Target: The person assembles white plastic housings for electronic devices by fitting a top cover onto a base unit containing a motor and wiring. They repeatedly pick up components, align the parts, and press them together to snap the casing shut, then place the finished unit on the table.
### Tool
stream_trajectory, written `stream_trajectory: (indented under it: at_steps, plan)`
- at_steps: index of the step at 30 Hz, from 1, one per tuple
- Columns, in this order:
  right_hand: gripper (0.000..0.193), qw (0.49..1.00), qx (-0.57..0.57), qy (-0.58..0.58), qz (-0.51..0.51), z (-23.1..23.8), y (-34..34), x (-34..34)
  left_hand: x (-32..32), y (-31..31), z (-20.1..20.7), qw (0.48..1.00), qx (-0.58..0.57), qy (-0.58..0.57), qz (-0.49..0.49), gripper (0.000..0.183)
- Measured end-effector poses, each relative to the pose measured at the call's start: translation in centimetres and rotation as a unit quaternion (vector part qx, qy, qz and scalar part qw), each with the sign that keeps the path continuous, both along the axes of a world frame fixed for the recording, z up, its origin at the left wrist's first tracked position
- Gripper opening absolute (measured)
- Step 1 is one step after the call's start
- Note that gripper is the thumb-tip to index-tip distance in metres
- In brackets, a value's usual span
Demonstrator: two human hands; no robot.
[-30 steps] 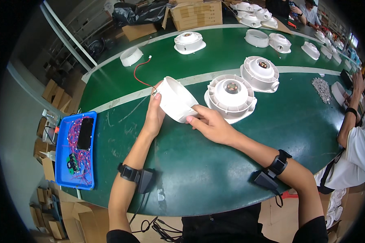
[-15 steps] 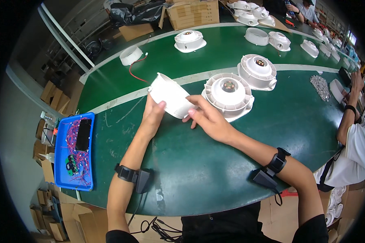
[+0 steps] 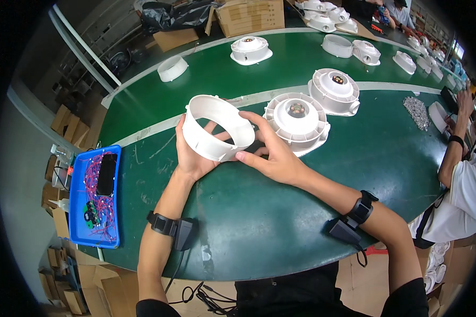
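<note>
A white plastic ring, wide and short like a collar, is held up over the green table between both hands, tilted so its hollow middle shows. My left hand cups it from the left and below, some fingers seen through the opening. On the right side my right hand grips the wall, thumb at the lower edge and fingers behind. Just beyond that hand sits a white round housing with a ribbed rim and a clear dome. A similar housing stands right behind it.
On the left lies a blue tray with red wires, a black phone-like slab and a green circuit board. Farther back are a loose white ring and another housing. At right, a pile of small metal parts lies near a co-worker's arm.
The ring has turned in my hands, so its open inside now faces up toward me. The red wire that trailed from it to the upper left no longer shows there.
</note>
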State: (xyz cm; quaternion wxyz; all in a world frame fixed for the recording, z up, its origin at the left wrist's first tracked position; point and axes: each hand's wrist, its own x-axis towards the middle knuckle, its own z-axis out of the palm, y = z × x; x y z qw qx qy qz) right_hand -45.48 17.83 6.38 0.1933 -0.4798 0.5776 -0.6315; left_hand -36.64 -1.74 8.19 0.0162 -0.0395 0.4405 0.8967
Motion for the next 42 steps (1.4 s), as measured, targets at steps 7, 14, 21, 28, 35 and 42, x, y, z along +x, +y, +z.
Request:
stream_trajectory:
  at_steps: [7,14,21,28,35,42]
  plan:
    - [0.075,1.0,-0.002,-0.005,0.003,-0.1,0.0,-0.1,0.0,-0.1,0.1,1.0,-0.015,0.001,-0.005,0.108]
    - [0.077,0.999,-0.024,-0.043,-0.005,-0.6,-0.3,-0.2,0.0,0.2,0.0,0.999,-0.023,0.048,0.007,0.099]
    - [0.078,0.993,-0.033,-0.109,0.027,-0.6,-0.3,-0.1,-0.8,0.0,-0.5,0.725,-0.54,0.221,0.367,0.107]
    - [0.075,0.993,-0.026,-0.112,0.031,-1.2,-0.8,-0.4,0.0,-1.7,1.4,0.536,-0.735,0.272,0.313,0.106]
    - [0.063,0.998,0.021,-0.028,0.044,-1.5,-0.7,-0.4,-0.8,-10.7,3.2,0.436,-0.836,0.039,0.33,0.098]
    - [0.04,0.997,0.025,0.043,0.053,-1.4,-0.5,-0.4,-3.0,-24.8,3.9,0.526,-0.814,-0.187,0.159,0.104]
